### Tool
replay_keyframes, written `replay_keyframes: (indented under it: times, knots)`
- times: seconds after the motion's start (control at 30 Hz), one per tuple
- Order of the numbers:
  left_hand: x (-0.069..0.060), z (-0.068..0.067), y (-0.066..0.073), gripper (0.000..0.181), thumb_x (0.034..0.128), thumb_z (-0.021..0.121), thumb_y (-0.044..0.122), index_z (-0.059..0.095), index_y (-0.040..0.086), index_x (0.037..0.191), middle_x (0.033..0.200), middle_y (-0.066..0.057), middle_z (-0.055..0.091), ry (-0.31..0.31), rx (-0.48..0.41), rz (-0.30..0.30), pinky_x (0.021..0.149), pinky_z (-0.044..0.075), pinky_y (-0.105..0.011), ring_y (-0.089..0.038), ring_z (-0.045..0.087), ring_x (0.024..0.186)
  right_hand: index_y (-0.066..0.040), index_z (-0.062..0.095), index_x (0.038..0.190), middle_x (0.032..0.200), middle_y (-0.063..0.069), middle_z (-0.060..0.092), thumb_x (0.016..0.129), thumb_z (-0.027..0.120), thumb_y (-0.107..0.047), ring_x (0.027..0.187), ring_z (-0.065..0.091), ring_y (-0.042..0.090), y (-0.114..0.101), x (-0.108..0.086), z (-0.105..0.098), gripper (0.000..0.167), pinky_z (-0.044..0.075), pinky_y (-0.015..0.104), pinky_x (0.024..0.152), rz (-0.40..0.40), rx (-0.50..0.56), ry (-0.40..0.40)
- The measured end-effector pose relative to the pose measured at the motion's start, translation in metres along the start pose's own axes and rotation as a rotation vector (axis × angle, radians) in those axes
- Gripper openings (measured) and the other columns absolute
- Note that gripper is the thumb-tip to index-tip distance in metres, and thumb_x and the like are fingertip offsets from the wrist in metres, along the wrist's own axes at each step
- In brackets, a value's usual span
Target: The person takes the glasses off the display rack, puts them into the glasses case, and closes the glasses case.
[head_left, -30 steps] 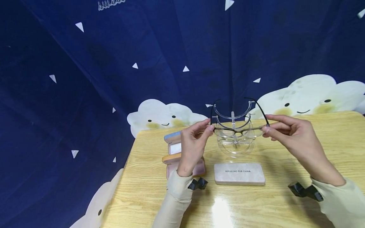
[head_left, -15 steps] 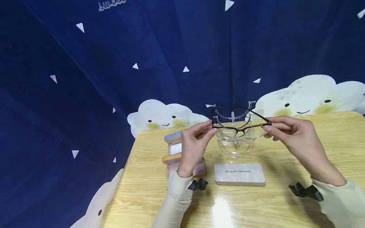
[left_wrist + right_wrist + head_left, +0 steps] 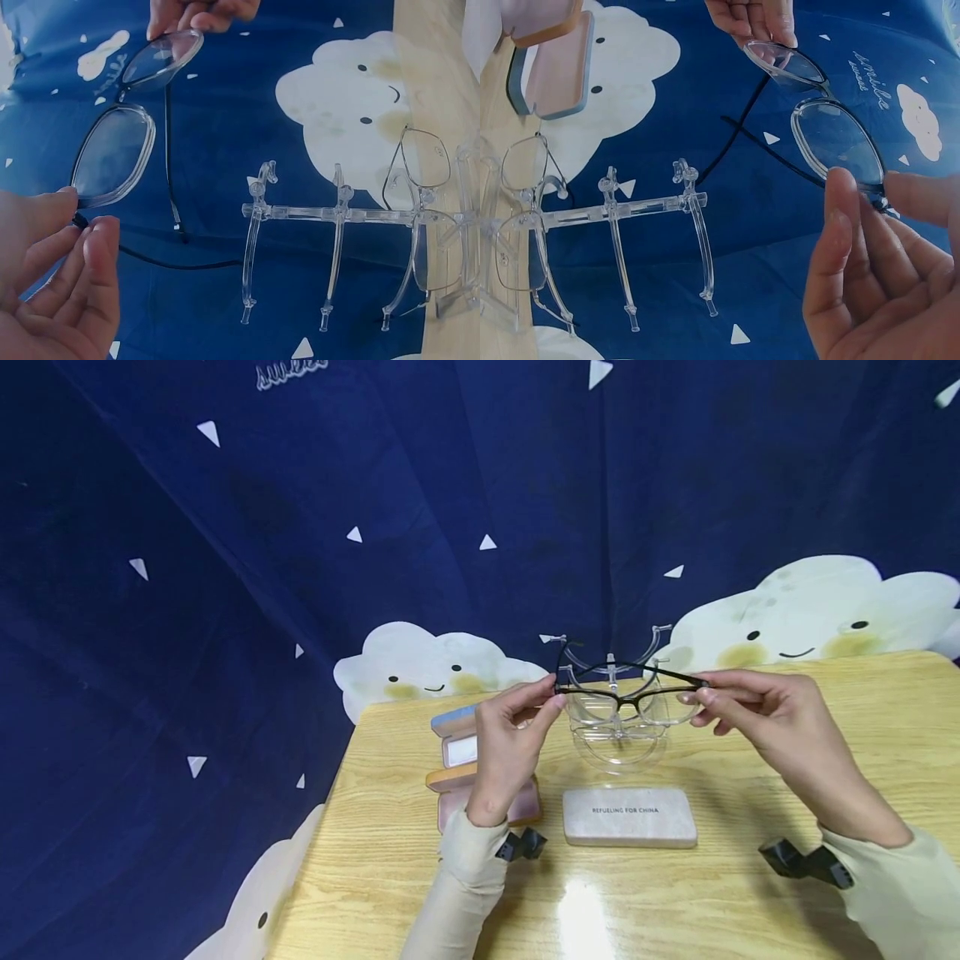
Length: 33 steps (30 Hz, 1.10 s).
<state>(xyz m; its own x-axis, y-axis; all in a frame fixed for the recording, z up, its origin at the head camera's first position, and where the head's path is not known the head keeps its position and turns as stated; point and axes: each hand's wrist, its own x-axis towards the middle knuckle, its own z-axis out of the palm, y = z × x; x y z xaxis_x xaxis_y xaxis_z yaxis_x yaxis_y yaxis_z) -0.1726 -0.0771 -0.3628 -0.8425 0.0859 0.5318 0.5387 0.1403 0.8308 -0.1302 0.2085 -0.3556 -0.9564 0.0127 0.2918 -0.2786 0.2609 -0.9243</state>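
Eyeglasses with black top rims are up near the clear display stand, pinched at the corners by my left fingers and my right fingers, and if a side leg bumps that stand, they could slip onto the worktop.

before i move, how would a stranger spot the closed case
On the wooden table, find the clear stand. On its near side lies the pale case, lid shut. Unlike the open blue case and orange case to its left, it reads REFUELING FOR CHINA.
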Motion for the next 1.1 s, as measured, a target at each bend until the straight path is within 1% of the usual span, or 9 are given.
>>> replay_keyframes:
  times: [0.17,0.3,0.4,0.53,0.6,0.7,0.8,0.97,1.1]
  knots:
    - [0.0003,-0.0004,-0.0008,0.025,0.0935,0.078,0.008,0.077,-0.003,0.115,0.109,-0.02,0.079,0.001,0.006,0.017,0.078,0.063,-0.023,-0.011,0.075,0.088,-0.003,0.073,0.124,0.093,-0.012,0.08,0.102,0.066,-0.008,0.076,0.073,0.007,-0.0008,-0.0009,-0.0006,0.024,0.059,0.021,0.067,-0.006,-0.042,-0.012]
    - [0.0001,-0.0005,-0.0013,0.024,0.094,0.078,0.009,0.078,-0.003,0.115,0.11,-0.017,0.079,-0.004,0.015,0.024,0.078,0.063,-0.024,-0.006,0.073,0.087,-0.004,0.074,0.122,0.086,-0.008,0.079,0.102,0.066,-0.006,0.073,0.071,0.009,-0.0016,-0.0013,-0.0004,0.022,0.058,0.022,0.065,-0.013,-0.051,-0.019]
    - [0.0,-0.0001,-0.0016,0.024,0.0943,0.077,0.01,0.078,-0.002,0.115,0.109,-0.017,0.08,-0.006,0.024,0.019,0.078,0.063,-0.024,-0.006,0.072,0.086,-0.005,0.075,0.119,0.084,-0.008,0.078,0.101,0.065,-0.002,0.071,0.072,0.009,-0.0007,-0.0005,-0.0003,0.02,0.058,0.023,0.063,-0.025,-0.009,-0.026]
    - [0.0,0.0002,-0.0021,0.026,0.095,0.077,0.011,0.077,-0.001,0.117,0.107,-0.017,0.08,-0.004,0.041,0.009,0.079,0.063,-0.025,-0.01,0.074,0.088,-0.007,0.076,0.117,0.085,-0.007,0.078,0.1,0.065,0.002,0.069,0.071,0.008,0.0017,0.0006,-0.0011,0.022,0.057,0.021,0.063,-0.044,0.074,-0.052]
    - [0.0002,0.0004,-0.0027,0.027,0.0955,0.076,0.012,0.076,-0.002,0.119,0.107,-0.019,0.08,-0.005,0.047,0.002,0.081,0.063,-0.025,-0.014,0.075,0.09,-0.008,0.076,0.116,0.084,-0.006,0.078,0.1,0.065,0.001,0.069,0.071,0.008,0.0018,0.0009,-0.0014,0.022,0.057,0.021,0.063,-0.039,0.085,-0.051]
    - [0.0002,0.0004,-0.0037,0.029,0.0968,0.075,0.014,0.075,-0.001,0.122,0.11,-0.019,0.079,-0.011,0.052,-0.017,0.082,0.063,-0.024,-0.017,0.076,0.092,-0.005,0.075,0.117,0.083,-0.005,0.078,0.1,0.065,0.001,0.068,0.07,0.009,0.0009,0.0004,-0.0017,0.021,0.057,0.022,0.063,-0.035,0.101,-0.048]
    - [-0.0001,0.0002,-0.0044,0.03,0.0989,0.073,0.016,0.075,0.0,0.124,0.113,-0.018,0.079,-0.018,0.052,-0.031,0.082,0.062,-0.022,-0.016,0.076,0.094,-0.003,0.075,0.118,0.082,-0.003,0.077,0.1,0.065,0.001,0.068,0.07,0.01,-0.0003,-0.0001,-0.0013,0.02,0.057,0.023,0.063,-0.034,0.105,-0.04]
    - [-0.0006,-0.0006,-0.0026,0.031,0.1011,0.069,0.016,0.073,-0.001,0.127,0.114,-0.014,0.08,-0.025,0.031,-0.029,0.084,0.061,-0.021,-0.012,0.075,0.096,-0.001,0.074,0.118,0.083,-0.001,0.078,0.1,0.065,0.002,0.068,0.07,0.01,-0.0006,-0.0009,-0.0004,0.02,0.057,0.022,0.062,-0.056,0.128,-0.049]
    - [-0.0012,-0.0008,-0.0006,0.033,0.1016,0.068,0.015,0.071,-0.005,0.128,0.116,-0.016,0.079,-0.029,0.013,-0.022,0.087,0.062,-0.022,-0.016,0.076,0.099,0.0,0.073,0.118,0.084,-0.002,0.078,0.1,0.064,0.003,0.068,0.07,0.01,-0.0004,-0.0011,0.0001,0.021,0.057,0.022,0.063,-0.071,0.139,-0.056]
